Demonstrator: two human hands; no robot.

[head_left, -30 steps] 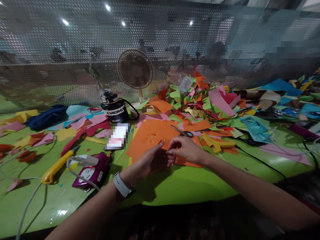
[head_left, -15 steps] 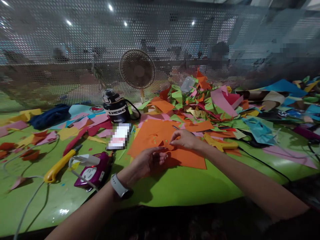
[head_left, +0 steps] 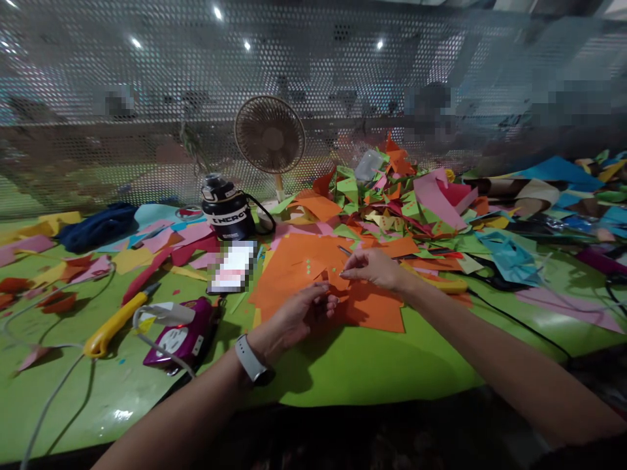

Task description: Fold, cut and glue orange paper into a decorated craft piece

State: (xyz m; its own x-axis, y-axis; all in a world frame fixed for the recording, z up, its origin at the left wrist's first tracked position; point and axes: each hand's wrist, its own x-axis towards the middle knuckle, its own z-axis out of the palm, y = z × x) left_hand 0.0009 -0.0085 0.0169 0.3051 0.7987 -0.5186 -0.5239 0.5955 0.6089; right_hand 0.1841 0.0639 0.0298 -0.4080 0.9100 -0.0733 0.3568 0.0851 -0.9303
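Over a stack of orange paper sheets (head_left: pixel 369 313), my left hand (head_left: pixel 306 314) is palm-up with curled fingers, thumb and forefinger close together. A watch with a pale strap circles that wrist. My right hand (head_left: pixel 375 269) faces it just to the right, thumb and forefinger pinched. Whatever small item is in either pinch is too small to make out; orange paper lies between and behind the fingers. Tiny green cut pieces (head_left: pixel 308 266) rest on the orange sheet left of my right hand. A thin pen-like stick (head_left: pixel 345 249) lies just beyond that hand.
A phone (head_left: pixel 234 266) and dark bottle (head_left: pixel 228 212) stand left, before a small fan (head_left: pixel 270 135). Nearer are a purple socket box (head_left: pixel 179 339) and yellow-handled tool (head_left: pixel 110 329). A yellow glue gun (head_left: pixel 443 284) with a cord lies right. Paper scraps (head_left: pixel 392 202) heap behind.
Both hands have shifted slightly right and remain close together over the orange sheets. More of the small green pieces shows to the left of my right hand.
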